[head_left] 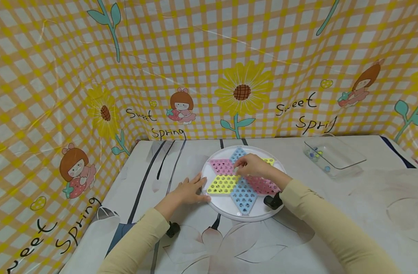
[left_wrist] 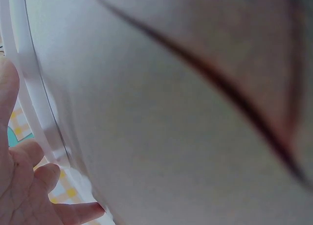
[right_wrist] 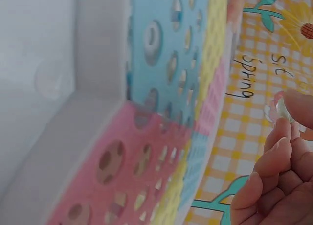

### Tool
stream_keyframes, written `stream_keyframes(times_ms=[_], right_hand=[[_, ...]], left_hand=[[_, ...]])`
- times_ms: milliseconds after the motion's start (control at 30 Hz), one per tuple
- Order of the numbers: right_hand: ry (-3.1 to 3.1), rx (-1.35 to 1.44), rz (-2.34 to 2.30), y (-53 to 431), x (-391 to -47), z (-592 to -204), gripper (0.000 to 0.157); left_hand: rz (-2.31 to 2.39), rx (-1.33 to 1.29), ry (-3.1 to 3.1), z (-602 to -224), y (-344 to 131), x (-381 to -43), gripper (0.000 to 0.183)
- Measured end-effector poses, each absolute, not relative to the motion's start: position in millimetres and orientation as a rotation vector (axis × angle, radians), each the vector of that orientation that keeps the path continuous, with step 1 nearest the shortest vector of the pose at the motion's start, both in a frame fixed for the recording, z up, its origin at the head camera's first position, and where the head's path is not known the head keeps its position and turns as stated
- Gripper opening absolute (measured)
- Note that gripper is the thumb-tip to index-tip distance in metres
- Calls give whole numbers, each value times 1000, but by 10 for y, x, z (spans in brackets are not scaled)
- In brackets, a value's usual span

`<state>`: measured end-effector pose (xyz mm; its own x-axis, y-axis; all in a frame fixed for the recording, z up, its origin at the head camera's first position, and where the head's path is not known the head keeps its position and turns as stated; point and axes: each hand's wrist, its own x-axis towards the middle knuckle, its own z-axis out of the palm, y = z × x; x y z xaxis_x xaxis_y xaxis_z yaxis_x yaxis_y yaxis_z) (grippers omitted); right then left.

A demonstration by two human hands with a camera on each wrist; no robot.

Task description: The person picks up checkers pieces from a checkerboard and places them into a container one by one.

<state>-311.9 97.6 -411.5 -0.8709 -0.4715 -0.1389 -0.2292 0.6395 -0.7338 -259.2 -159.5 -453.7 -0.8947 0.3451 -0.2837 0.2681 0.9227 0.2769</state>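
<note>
A round white Chinese checkers board lies on the table, its star of pink, yellow and blue hole-filled sections facing up. With fingers spread, my left hand rests against the board's left rim; in the left wrist view the same hand shows beside the white edge. Over the upper middle of the star, my right hand has thumb and fingertips together. In the right wrist view those fingertips pinch a small pale greenish, see-through marble. Whether the marble touches the board cannot be made out.
To the right stands a clear rectangular container with several blue and yellow-green marbles at its left end. A checked cloth hangs behind and along the left side. A white object lies by the table's left edge.
</note>
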Motion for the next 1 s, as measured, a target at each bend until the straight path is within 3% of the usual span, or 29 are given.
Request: stream_keyframes(times_ms=[1000], right_hand=[[2626, -541, -1209, 1457, -3024, -3898, 28]], left_hand=[[335, 454, 2759, -4519, -1584, -2577, 80]])
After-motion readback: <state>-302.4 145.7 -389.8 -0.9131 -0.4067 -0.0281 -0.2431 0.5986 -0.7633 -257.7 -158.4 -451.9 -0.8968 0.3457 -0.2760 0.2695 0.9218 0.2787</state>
